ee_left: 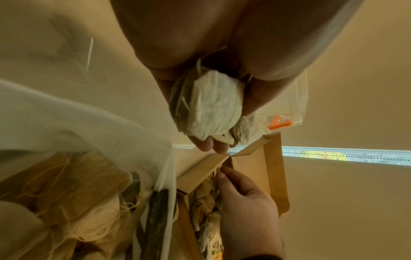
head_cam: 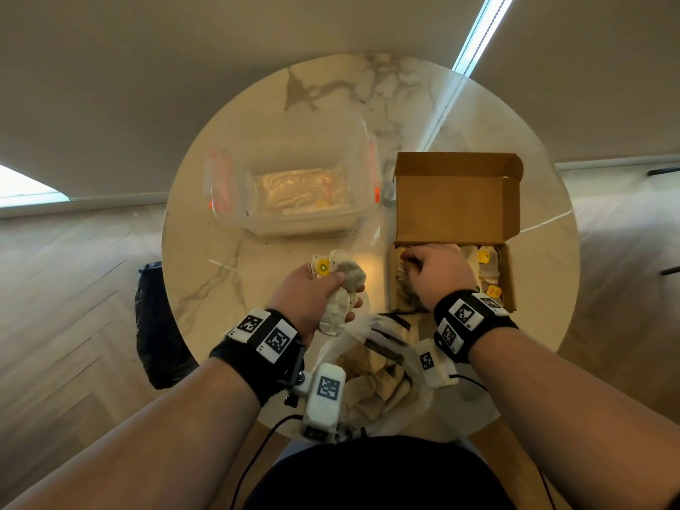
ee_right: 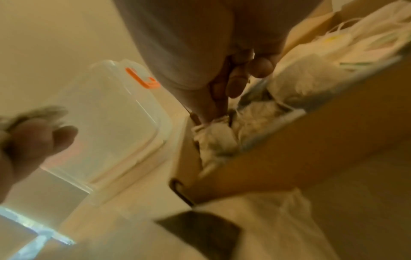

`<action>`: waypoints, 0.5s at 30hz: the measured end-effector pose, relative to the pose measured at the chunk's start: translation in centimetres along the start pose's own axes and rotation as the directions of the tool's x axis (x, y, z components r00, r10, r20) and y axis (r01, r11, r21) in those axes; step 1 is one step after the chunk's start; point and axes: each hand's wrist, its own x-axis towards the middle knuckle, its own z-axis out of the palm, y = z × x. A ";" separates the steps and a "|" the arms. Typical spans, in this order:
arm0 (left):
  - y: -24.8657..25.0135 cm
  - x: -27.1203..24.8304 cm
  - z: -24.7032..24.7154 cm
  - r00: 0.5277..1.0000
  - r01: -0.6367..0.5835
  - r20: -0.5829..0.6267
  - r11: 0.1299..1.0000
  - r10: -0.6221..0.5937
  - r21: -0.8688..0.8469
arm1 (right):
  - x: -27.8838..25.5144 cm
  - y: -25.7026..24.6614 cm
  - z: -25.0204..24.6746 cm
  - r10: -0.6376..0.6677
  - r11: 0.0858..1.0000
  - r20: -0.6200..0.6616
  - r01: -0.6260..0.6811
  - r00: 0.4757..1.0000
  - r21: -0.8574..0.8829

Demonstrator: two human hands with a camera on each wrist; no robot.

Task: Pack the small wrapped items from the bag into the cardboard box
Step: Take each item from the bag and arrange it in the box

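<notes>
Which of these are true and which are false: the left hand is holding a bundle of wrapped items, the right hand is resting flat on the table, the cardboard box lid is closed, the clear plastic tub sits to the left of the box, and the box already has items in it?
1. The left hand holds a bundle of wrapped items. True.
2. The right hand rests flat on the table. False: it is reaching into the cardboard box, its fingers at the items inside.
3. The box lid is closed. False: the lid stands open at the far side.
4. The clear plastic tub sits left of the box. True.
5. The box already holds items. True: several with yellow tags lie in it.
</notes>
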 end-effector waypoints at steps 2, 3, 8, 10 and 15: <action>0.2 0.0 0.3 0.999 -0.022 0.035 1.000 0.022 0.017 | -0.6 -0.6 -1.4 0.007 0.994 0.030 -0.011 1.000 0.107; 0.4 -0.1 0.6 0.998 -0.035 0.061 0.999 0.033 0.027 | -1.2 -0.9 -2.2 -0.002 0.975 0.039 -0.007 0.999 0.222; 1.3 -0.2 2.4 0.978 -0.102 0.194 0.990 0.081 0.101 | -4.3 -2.5 -5.6 -0.090 0.645 0.148 -0.056 0.985 0.762; 1.7 -0.1 3.1 0.970 -0.104 0.233 0.983 0.068 0.148 | -4.8 -2.2 -6.2 -0.085 0.611 0.152 -0.069 0.985 0.788; 1.9 0.6 3.7 0.976 -0.094 0.212 0.980 0.056 0.177 | -5.7 0.0 -6.7 0.083 0.471 0.090 -0.118 0.992 0.874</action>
